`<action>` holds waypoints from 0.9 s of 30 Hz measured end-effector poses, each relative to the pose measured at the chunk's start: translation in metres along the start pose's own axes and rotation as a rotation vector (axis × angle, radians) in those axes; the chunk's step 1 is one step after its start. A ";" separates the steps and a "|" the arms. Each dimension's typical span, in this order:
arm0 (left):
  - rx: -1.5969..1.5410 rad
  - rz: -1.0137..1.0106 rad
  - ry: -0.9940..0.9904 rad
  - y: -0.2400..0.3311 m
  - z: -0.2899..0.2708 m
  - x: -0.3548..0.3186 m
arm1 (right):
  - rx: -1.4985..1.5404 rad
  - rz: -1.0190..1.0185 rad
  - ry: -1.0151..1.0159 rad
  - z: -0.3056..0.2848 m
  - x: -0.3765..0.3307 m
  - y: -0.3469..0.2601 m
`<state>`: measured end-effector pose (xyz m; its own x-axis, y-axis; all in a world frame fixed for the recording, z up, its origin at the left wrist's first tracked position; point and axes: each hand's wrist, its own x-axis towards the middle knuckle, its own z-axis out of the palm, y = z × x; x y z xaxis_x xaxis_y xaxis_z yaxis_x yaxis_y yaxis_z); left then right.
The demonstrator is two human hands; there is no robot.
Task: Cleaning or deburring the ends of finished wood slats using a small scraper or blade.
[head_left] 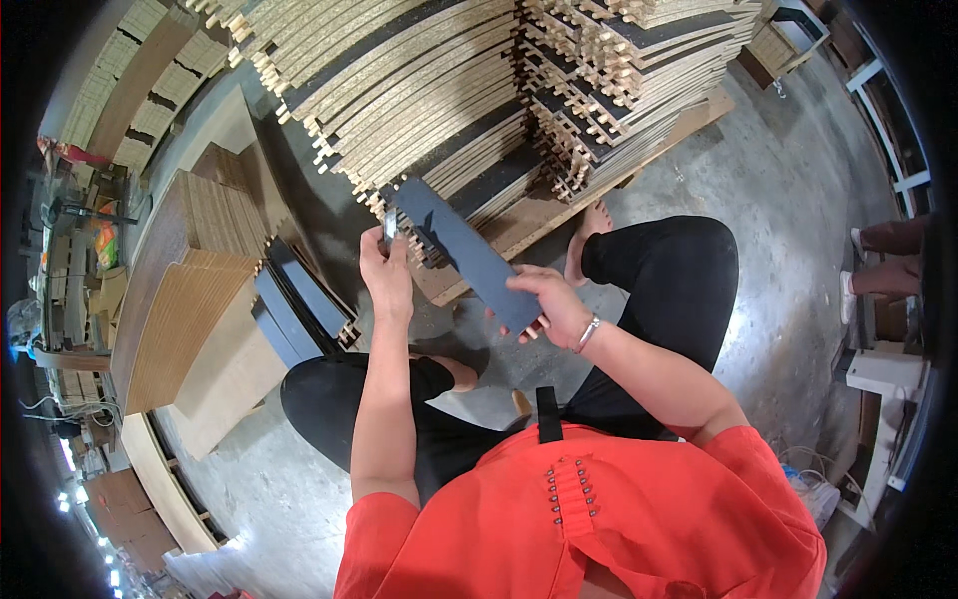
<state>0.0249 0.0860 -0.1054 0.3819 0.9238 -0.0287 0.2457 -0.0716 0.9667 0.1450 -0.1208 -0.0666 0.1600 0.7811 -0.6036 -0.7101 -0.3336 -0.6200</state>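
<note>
A dark grey narrow board point(469, 262) with wooden dowels at its near end slants across the space in front of me. My right hand point(554, 304) grips its near right end, thumb on top and fingers curled beneath. At the board's far left end, my left hand point(387, 270) is closed around a small flat, shiny metal piece point(390, 222), held upright beside the board's edge. Its exact kind is too small to tell. Just beyond rises a large stack of particle boards point(399, 95), with dowels poking from their ends.
The stack rests on a wooden pallet point(529, 230). On the left, curved brown panels point(190, 260) are piled, with several grey-blue boards point(289, 309) beside them on the concrete floor point(768, 170). Another person's legs point(888, 258) stand at the far right, above a white machine part point(888, 371).
</note>
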 end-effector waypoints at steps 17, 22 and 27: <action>0.943 0.928 -0.152 0.032 0.029 0.009 | 0.414 -0.143 0.166 0.001 -0.016 -0.017; 1.014 0.930 -0.143 0.025 0.030 0.032 | 0.380 -0.145 0.239 0.003 -0.016 -0.026; 1.034 0.870 -0.223 0.031 0.036 0.047 | 0.389 -0.139 0.273 0.000 -0.013 -0.019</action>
<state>0.0826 0.1137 -0.0854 0.8634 0.3635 0.3498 0.3639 -0.9290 0.0672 0.1562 -0.1241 -0.0471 0.4081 0.6203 -0.6698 -0.8643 0.0264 -0.5022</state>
